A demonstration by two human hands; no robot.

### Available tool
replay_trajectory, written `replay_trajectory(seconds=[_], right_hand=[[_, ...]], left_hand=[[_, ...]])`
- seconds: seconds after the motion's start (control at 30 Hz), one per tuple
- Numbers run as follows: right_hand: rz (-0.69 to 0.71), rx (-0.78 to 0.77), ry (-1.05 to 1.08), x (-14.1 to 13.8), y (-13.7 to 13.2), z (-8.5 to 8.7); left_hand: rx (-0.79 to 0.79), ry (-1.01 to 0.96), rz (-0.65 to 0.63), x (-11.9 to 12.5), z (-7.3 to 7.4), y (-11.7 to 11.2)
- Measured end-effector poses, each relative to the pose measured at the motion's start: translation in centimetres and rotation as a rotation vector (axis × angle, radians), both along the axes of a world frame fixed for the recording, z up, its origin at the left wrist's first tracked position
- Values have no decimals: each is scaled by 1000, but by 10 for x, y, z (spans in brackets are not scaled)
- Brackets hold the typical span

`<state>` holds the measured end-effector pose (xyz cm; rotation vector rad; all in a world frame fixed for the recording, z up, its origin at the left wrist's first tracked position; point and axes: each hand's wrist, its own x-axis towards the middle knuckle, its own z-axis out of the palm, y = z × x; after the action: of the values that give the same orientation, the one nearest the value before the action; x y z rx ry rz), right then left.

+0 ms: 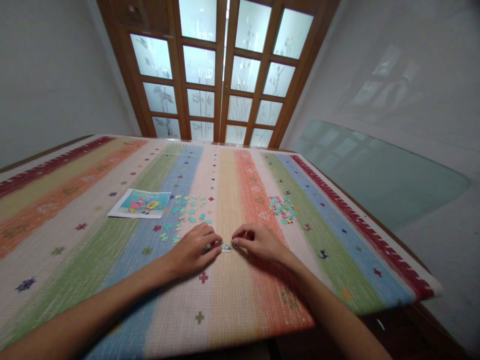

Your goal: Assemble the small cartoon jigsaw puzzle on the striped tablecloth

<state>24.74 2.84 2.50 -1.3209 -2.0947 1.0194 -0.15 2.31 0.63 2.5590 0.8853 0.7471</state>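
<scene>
Between my two hands, a short strip of joined jigsaw puzzle pieces (226, 247) lies on the striped tablecloth. My left hand (197, 249) is closed on its left end, with thumb and fingers hiding part of it. From the right, my right hand (260, 242) pinches what looks like a small puzzle piece at the strip's right end; the fingertips cover most of it. Just beyond my left hand, loose teal puzzle pieces (192, 219) lie spread out in rough rows. A picture sheet (144, 204) with a pink starfish and a yellow sponge character rests farther left.
A heap of mixed coloured puzzle pieces (284, 209) sits on the right side. The striped tablecloth (180, 315) covers the table, whose near edge runs below my forearms. Behind stand wooden doors (221, 75) with frosted panes; a glass panel (382, 165) leans at the right wall.
</scene>
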Motion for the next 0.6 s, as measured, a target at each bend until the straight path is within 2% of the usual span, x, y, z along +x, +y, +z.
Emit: replay_trajectory(seconds=[0.17, 0.6], right_hand=[[28, -10, -56, -2, -2, 4], [146, 154, -249, 2, -4, 6]], left_hand=[[14, -6, -11, 0, -1, 0], [25, -3, -8, 0, -3, -2]])
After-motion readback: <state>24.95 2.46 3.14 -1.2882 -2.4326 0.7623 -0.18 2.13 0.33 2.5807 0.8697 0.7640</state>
